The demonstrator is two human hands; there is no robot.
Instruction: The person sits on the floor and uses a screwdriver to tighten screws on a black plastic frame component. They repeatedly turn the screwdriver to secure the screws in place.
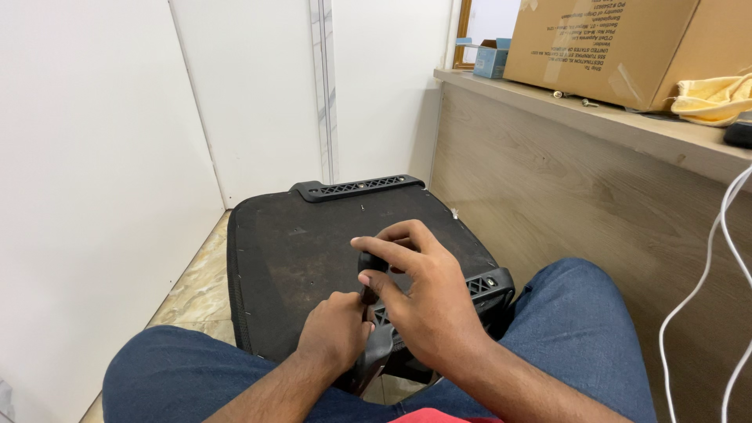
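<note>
A chair seat [313,251] lies between the knees, a wooden desk [564,188] to its right, a cardboard box [619,43] on the desk.

cardboard box [603,43] on wooden counter [548,157] | yellow cloth [709,98] | white cables [705,290]

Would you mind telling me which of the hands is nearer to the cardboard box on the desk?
Right. The right hand lies below and left of the cardboard box; the left hand sits lower and farther left.
</note>
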